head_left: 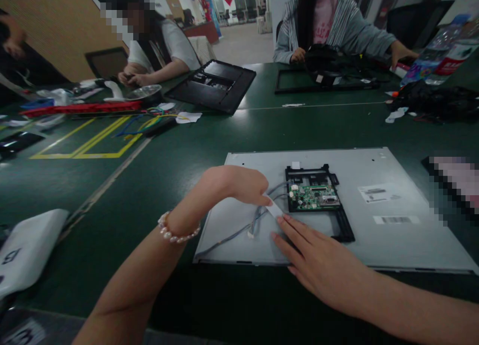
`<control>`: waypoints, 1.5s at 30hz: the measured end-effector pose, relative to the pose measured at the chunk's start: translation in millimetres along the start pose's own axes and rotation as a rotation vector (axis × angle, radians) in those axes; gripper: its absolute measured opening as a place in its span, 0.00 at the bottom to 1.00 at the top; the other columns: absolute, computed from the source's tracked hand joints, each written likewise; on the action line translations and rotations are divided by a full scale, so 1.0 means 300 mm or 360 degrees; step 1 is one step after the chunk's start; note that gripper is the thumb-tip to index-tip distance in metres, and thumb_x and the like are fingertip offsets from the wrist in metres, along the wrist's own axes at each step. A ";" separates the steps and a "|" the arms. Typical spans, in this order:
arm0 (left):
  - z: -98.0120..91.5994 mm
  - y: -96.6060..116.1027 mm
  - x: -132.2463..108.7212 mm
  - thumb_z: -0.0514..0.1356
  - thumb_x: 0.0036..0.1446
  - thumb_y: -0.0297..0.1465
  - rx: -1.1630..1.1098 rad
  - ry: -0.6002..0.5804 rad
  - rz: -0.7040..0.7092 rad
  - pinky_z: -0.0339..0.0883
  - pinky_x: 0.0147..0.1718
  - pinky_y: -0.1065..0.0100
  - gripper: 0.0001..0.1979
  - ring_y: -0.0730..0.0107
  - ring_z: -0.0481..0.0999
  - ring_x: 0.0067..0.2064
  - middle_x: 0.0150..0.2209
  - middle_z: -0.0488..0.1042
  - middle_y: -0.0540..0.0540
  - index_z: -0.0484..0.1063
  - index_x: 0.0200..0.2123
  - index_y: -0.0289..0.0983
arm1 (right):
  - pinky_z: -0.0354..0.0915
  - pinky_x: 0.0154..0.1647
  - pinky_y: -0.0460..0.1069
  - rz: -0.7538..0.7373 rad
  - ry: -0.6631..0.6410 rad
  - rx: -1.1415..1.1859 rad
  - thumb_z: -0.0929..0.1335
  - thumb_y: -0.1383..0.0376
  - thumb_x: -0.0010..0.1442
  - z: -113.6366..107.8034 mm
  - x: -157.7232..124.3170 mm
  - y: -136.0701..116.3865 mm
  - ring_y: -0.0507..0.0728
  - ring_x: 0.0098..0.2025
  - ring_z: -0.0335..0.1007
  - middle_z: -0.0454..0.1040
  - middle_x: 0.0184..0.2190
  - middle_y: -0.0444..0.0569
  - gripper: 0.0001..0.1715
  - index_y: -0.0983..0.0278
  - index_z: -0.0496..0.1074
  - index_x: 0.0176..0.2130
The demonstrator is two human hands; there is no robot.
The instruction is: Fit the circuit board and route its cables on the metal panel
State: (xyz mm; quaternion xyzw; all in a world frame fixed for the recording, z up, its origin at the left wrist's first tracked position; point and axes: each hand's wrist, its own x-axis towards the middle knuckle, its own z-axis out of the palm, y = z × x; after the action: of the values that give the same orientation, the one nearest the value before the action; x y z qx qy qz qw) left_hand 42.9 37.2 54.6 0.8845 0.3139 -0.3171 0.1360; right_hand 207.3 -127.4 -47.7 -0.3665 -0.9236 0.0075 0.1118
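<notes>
A flat grey display panel (258, 250) lies on the green table before me, its back face up. On it sits a black plastic bracket (346, 225) carrying a green circuit board (316, 197). Grey cables (234, 236) run from the board toward the panel's left side, one with a loose white connector. My left hand (237, 182), a pearl bracelet at its wrist, pinches the upper end of a white strip of tape (274, 208) over the cables. My right hand (318, 257) lies with fingers stretched out on the panel, its fingertips touching the strip's lower end.
A phone (456, 182) lies right of the panel, and a white case (32, 250) at the left. Across the table are a black cover (215, 85), a black frame (288, 81), bottles (436, 50) and coloured wires (149, 123). Two people sit opposite; another is at the far left.
</notes>
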 end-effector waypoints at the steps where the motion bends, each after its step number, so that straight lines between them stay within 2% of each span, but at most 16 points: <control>1: -0.004 0.023 -0.024 0.54 0.61 0.43 0.0030 0.0036 -0.0097 0.61 0.32 0.68 0.20 0.66 0.73 0.32 0.34 0.79 0.40 0.78 0.34 0.33 | 0.57 0.65 0.60 -0.0001 -0.0012 0.0044 0.61 0.63 0.67 -0.001 0.008 0.003 0.68 0.68 0.50 0.55 0.66 0.69 0.29 0.73 0.60 0.64; 4: -0.003 0.106 -0.075 0.52 0.63 0.42 0.0105 0.0224 -0.0406 0.64 0.37 0.65 0.20 0.58 0.76 0.39 0.39 0.79 0.37 0.77 0.38 0.34 | 0.54 0.66 0.60 0.0018 -0.0015 0.0146 0.60 0.62 0.67 0.002 0.025 0.007 0.68 0.69 0.46 0.51 0.68 0.69 0.31 0.73 0.58 0.65; 7: 0.031 0.172 -0.067 0.47 0.67 0.41 0.0106 0.0566 -0.0640 0.65 0.39 0.62 0.21 0.55 0.77 0.41 0.42 0.77 0.36 0.74 0.43 0.33 | 0.53 0.67 0.60 0.0031 -0.0013 0.0202 0.59 0.60 0.68 0.011 0.033 0.007 0.68 0.69 0.45 0.50 0.68 0.68 0.32 0.72 0.57 0.65; 11: 0.141 0.169 0.017 0.40 0.70 0.38 0.0022 0.1082 -0.0770 0.64 0.50 0.55 0.23 0.54 0.72 0.52 0.53 0.72 0.35 0.66 0.55 0.32 | 0.52 0.67 0.60 0.0016 -0.0002 0.0229 0.59 0.59 0.68 0.023 0.035 0.007 0.67 0.70 0.45 0.50 0.68 0.68 0.32 0.72 0.57 0.66; 13: 0.210 0.145 0.057 0.37 0.71 0.37 -0.0038 0.1207 -0.0828 0.57 0.57 0.50 0.25 0.54 0.65 0.60 0.61 0.65 0.34 0.59 0.62 0.32 | 0.51 0.67 0.60 0.0019 0.0023 0.0210 0.60 0.58 0.68 0.027 0.035 0.005 0.66 0.70 0.44 0.49 0.69 0.67 0.33 0.72 0.56 0.66; 16: 0.291 0.122 0.093 0.33 0.71 0.39 -0.0095 0.1188 -0.0849 0.49 0.61 0.40 0.28 0.52 0.56 0.66 0.66 0.57 0.35 0.54 0.66 0.32 | 0.50 0.68 0.59 0.0015 0.0054 0.0176 0.59 0.58 0.68 0.029 0.033 0.003 0.65 0.70 0.43 0.50 0.69 0.66 0.33 0.71 0.57 0.66; 18: 0.320 0.120 0.102 0.33 0.70 0.40 -0.0078 0.1176 -0.0847 0.46 0.61 0.37 0.29 0.51 0.52 0.68 0.68 0.53 0.36 0.54 0.66 0.32 | 0.48 0.68 0.60 0.0011 0.0072 0.0148 0.59 0.58 0.69 0.026 0.032 0.002 0.65 0.71 0.39 0.51 0.68 0.66 0.32 0.71 0.58 0.66; 24: 0.328 0.123 0.107 0.33 0.70 0.41 -0.0054 0.1113 -0.0846 0.45 0.62 0.38 0.30 0.51 0.48 0.69 0.70 0.47 0.39 0.51 0.68 0.34 | 0.45 0.66 0.69 0.0036 0.0129 -0.0011 0.59 0.57 0.69 0.012 0.032 -0.012 0.67 0.72 0.35 0.51 0.69 0.64 0.29 0.66 0.61 0.64; 27: 0.323 0.118 0.102 0.34 0.70 0.44 -0.0061 0.1083 -0.0856 0.44 0.62 0.38 0.31 0.51 0.47 0.70 0.70 0.46 0.39 0.51 0.68 0.36 | 0.47 0.65 0.70 -0.0029 0.0154 -0.0089 0.61 0.59 0.67 0.009 0.018 -0.043 0.68 0.72 0.34 0.50 0.69 0.64 0.28 0.67 0.63 0.63; 31: 0.313 0.095 0.081 0.37 0.68 0.50 -0.0094 0.1013 -0.0826 0.37 0.63 0.36 0.33 0.48 0.48 0.69 0.70 0.48 0.42 0.49 0.69 0.41 | 0.51 0.63 0.72 -0.0149 0.0117 -0.0075 0.62 0.60 0.66 0.010 -0.022 -0.098 0.72 0.70 0.41 0.55 0.67 0.66 0.29 0.69 0.64 0.61; 34: 0.304 0.067 0.064 0.38 0.67 0.50 -0.0134 0.0941 -0.0806 0.32 0.63 0.35 0.33 0.47 0.48 0.69 0.70 0.47 0.43 0.47 0.70 0.43 | 0.54 0.60 0.74 -0.0175 0.0089 -0.0041 0.59 0.59 0.67 0.014 -0.046 -0.119 0.74 0.68 0.47 0.58 0.65 0.69 0.28 0.69 0.63 0.62; 40: 0.297 0.037 0.056 0.37 0.66 0.52 -0.0234 0.0865 -0.0747 0.34 0.63 0.35 0.35 0.48 0.45 0.70 0.71 0.44 0.44 0.44 0.70 0.42 | 0.57 0.57 0.75 -0.0142 0.0086 -0.0075 0.60 0.57 0.67 0.014 -0.057 -0.115 0.75 0.63 0.58 0.64 0.60 0.71 0.29 0.67 0.62 0.63; 45: 0.297 0.035 0.062 0.37 0.66 0.53 -0.0203 0.0836 -0.0769 0.35 0.63 0.37 0.36 0.47 0.45 0.70 0.71 0.45 0.44 0.45 0.70 0.43 | 0.59 0.57 0.72 -0.0165 0.0097 -0.0079 0.61 0.60 0.67 0.014 -0.051 -0.135 0.73 0.61 0.63 0.68 0.57 0.72 0.30 0.67 0.59 0.65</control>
State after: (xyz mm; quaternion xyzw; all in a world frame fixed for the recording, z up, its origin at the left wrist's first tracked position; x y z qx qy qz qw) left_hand 18.5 -1.4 -24.8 0.8259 0.5573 -0.0817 0.0269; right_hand 189.8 -167.1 -51.1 -0.3208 -0.9375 -0.0324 0.1311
